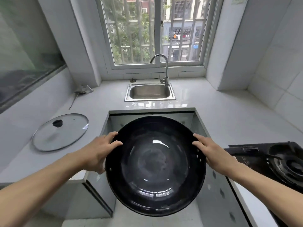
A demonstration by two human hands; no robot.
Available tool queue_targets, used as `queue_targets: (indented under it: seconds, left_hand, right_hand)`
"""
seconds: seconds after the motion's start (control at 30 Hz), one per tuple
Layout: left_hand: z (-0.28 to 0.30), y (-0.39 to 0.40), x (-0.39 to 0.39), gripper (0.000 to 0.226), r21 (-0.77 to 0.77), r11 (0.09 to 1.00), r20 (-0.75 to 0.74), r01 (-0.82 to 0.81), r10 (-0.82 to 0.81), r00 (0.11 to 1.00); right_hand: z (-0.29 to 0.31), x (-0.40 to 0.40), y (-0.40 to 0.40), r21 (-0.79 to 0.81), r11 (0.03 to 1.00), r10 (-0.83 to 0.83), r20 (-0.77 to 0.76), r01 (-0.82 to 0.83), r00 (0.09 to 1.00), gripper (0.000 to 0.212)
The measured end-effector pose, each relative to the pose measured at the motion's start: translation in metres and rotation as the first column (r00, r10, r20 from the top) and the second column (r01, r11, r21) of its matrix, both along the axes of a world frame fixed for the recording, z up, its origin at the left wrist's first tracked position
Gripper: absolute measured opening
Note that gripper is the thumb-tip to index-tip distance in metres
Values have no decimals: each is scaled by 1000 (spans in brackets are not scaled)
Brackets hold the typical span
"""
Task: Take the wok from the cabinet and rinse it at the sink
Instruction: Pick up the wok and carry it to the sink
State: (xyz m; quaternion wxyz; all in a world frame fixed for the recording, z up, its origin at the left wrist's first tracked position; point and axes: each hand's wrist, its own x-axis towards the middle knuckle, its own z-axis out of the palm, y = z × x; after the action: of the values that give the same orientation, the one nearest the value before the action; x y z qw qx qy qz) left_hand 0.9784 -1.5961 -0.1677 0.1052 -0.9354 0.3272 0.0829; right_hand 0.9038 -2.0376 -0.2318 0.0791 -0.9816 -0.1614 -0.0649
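A large black wok point(155, 166) hangs in the air in front of me, mouth up, over the floor gap between the counters. My left hand point(100, 151) grips its left rim, thumb inside the bowl. My right hand point(211, 151) holds the right rim near the rivets, fingers lying over the edge. The steel sink point(149, 92) sits beyond the wok under the window, its basin bare, with the curved tap point(164, 69) at its back right. No water runs from the tap.
A glass lid point(60, 131) with a black knob lies on the left counter. A black gas stove point(278, 159) occupies the right counter. A small rag and stick point(82, 92) lie at the back left. White counter point(221, 112) surrounds the sink.
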Motion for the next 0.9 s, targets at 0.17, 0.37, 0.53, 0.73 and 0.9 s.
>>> queue_targets:
  seconds: [0.17, 0.37, 0.53, 0.73, 0.9]
  left_hand:
    - [8, -8, 59, 112, -5, 1000, 27, -22, 22, 999]
    - [2, -7, 144, 112, -52, 998, 10, -31, 32, 999]
    - [-4, -1, 230, 112, -87, 996, -7, 13, -14, 1000]
    - [-1, 3, 328, 116, -88, 995, 6, 41, -41, 999]
    - [-5, -2, 390, 120, -85, 995, -8, 44, -45, 999]
  right_hand:
    - [14, 75, -6, -3, 1000, 23, 7, -23, 1000, 67]
    - [23, 168, -8, -26, 997, 67, 4, -67, 998, 67]
    - [30, 234, 6, -49, 998, 37, 24, -35, 999, 64]
    - [48, 306, 13, -36, 999, -26, 30, 27, 999, 61]
    - [45, 355, 8, -29, 998, -64, 6, 64, 998, 57]
